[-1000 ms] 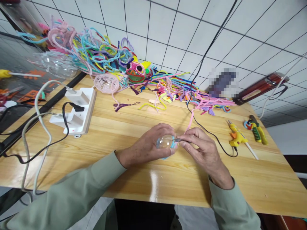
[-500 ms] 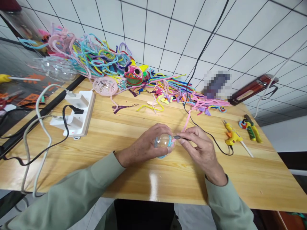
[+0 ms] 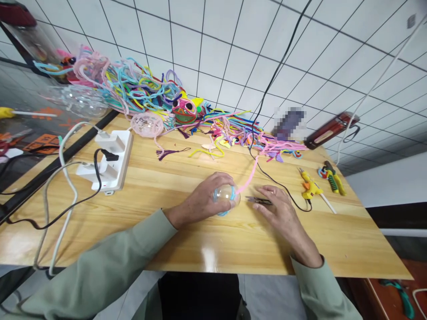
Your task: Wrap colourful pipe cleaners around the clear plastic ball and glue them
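My left hand (image 3: 208,195) is wrapped around a clear plastic ball (image 3: 226,194) with light blue pipe cleaner on it. From the ball's right side a pink pipe cleaner (image 3: 248,178) runs up towards the pile at the back. My right hand (image 3: 278,209) is to the right of the ball, thumb and fingers spread apart. Dark thread snips (image 3: 259,201) lie between its thumb and fingertips, blades pointing at the ball; they appear to rest on the table, and their rear end is partly hidden by the hand.
Behind lie heaped pipe cleaners (image 3: 140,84), a pink-wrapped ball (image 3: 147,124) and a decorated ball (image 3: 184,110). A white power strip (image 3: 122,162) with cables stands left. A yellow glue gun (image 3: 312,189), pliers (image 3: 335,180) and a red-brown flask (image 3: 332,129) are right.
My right hand has moved away from the ball and opened its fingers around the thread snips, which have come off the pink pipe cleaner. My left hand keeps hold of the ball.
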A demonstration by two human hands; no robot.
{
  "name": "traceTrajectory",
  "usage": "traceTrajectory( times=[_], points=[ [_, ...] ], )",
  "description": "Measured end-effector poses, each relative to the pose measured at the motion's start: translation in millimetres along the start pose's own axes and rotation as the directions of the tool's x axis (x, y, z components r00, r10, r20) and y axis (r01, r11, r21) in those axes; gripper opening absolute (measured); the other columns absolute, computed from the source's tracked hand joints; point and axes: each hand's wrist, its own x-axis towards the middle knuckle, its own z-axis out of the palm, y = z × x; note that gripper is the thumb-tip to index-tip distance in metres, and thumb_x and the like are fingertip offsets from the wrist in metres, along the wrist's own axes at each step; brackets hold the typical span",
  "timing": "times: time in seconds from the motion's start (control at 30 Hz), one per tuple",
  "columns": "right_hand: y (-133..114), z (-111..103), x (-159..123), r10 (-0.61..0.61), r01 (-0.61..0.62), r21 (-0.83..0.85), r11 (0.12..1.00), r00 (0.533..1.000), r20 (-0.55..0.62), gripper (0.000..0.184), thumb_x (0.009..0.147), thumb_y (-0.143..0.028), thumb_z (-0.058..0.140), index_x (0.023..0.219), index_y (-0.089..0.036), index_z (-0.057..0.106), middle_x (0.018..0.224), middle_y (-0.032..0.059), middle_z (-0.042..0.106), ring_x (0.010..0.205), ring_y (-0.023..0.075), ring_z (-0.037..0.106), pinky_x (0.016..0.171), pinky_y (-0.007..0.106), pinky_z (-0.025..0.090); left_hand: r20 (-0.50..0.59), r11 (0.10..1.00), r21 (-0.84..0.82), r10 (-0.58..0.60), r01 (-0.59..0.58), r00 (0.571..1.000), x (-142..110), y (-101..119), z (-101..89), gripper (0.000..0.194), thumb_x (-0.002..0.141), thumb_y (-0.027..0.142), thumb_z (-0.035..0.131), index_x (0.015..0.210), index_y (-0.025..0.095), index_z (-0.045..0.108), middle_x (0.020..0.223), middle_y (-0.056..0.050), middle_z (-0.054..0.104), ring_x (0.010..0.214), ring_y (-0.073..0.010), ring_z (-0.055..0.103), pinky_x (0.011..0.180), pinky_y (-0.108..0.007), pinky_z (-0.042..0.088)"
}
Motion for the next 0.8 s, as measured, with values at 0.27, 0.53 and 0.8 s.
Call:
traceTrajectory(
  times=[0.27,0.53,0.8],
  points=[
    [-72,16,35,0.330,-0.481,0.651,0.587,0.877,0.351,0.058,0.082,-0.078,0.091,0.079,-0.022,0.076,0.069,-0.0026,0.056,0.064,0.0143,0.042,0.065,0.032,0.034,0.011,0.998,0.030,0.052,-0.053,0.999,-2,-5,1.7,0.032,0.104,0.037,0.079,0.131,0.021,0.072,0.134,-0.014,0.080,0.133,-0.0306,0.074,0.119,-0.048,0.061],
    [-85,25,50,0.356,-0.513,0.712,0.480,0.855,0.376,0.053,0.071,-0.066,0.101,0.072,-0.022,0.072,0.064,-0.0037,0.055,0.062,0.0123,0.040,0.065,0.031,0.030,0.043,0.999,0.034,0.041,-0.043,0.998,0,-7,1.5,0.033,0.104,0.038,0.079,0.132,0.023,0.073,0.135,-0.013,0.080,0.134,-0.0317,0.073,0.121,-0.051,0.060],
    [-86,29,53,0.359,-0.514,0.702,0.493,0.855,0.373,0.054,0.069,-0.068,0.101,0.075,-0.022,0.074,0.063,-0.0051,0.052,0.062,0.0120,0.038,0.064,0.031,0.028,0.042,0.998,0.046,0.051,-0.052,0.998,-2,-5,-0.5,0.035,0.103,0.032,0.080,0.136,0.022,0.072,0.140,-0.015,0.077,0.144,-0.0329,0.068,0.125,-0.051,0.059]
  ],
)
